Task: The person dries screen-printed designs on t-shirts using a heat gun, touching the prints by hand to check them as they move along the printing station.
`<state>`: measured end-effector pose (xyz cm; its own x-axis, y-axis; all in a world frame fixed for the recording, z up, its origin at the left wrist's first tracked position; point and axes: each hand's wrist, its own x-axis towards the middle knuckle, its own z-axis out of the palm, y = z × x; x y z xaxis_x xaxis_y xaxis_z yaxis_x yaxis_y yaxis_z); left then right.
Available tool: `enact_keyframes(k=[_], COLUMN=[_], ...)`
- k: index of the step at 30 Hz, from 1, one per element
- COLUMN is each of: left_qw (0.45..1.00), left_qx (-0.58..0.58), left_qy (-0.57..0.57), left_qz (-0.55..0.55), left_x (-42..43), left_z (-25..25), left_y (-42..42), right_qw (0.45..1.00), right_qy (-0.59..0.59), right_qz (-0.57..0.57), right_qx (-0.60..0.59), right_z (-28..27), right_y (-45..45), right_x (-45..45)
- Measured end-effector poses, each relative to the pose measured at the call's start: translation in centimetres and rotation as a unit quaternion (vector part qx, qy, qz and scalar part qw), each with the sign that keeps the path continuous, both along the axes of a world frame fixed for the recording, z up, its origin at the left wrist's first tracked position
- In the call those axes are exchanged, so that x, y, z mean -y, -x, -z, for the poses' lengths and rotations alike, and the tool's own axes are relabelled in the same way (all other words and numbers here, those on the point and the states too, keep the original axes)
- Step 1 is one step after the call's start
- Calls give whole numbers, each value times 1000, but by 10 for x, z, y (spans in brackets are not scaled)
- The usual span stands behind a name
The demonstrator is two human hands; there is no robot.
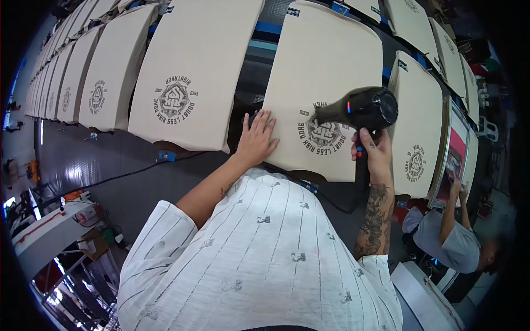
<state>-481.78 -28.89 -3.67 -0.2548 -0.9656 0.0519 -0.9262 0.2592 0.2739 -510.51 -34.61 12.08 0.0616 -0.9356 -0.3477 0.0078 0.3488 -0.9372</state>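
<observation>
My right hand (375,151) is wrapped round the handle of a black hair dryer (369,107). The dryer's nozzle points left, over the dark round print (324,132) on a cream fabric panel (326,60) in front of me. Part of that print is hidden behind the nozzle. Flat on the panel's lower left edge lies my left hand (256,138), its fingers spread and holding nothing. A black cord runs down from the dryer's handle.
More cream panels with the same print (175,99) stand in rows to the left and right. At the right, a co-worker (447,231) has both hands at a framed screen (454,149). A dark cable (118,177) crosses the left side.
</observation>
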Motion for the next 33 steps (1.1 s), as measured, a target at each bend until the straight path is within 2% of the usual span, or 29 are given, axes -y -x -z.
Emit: enact_keyframes(k=[8, 13, 16, 20, 24, 33], left_qw=[1000, 1000, 1000, 999, 997, 990], left_qx=[2, 6, 13, 21, 20, 32], left_qy=[9, 12, 24, 23, 40, 65], left_qz=[12, 14, 8, -23, -65, -119], left_x=[4, -4, -13, -28, -44, -65], left_z=[1, -3, -4, -5, 1, 5], left_y=[0, 9, 17, 26, 39, 66], right_qw=[993, 999, 996, 991, 990, 997], right_qy=[-9, -23, -55, -70, -87, -40], right_qz=[90, 8, -31, -83, -79, -28], right_qx=[-76, -21, 64, 76, 73, 52], right_z=[-11, -13, -19, -17, -15, 1], right_y=[59, 19, -12, -19, 10, 99], right_x=[-17, -15, -18, -34, -57, -72])
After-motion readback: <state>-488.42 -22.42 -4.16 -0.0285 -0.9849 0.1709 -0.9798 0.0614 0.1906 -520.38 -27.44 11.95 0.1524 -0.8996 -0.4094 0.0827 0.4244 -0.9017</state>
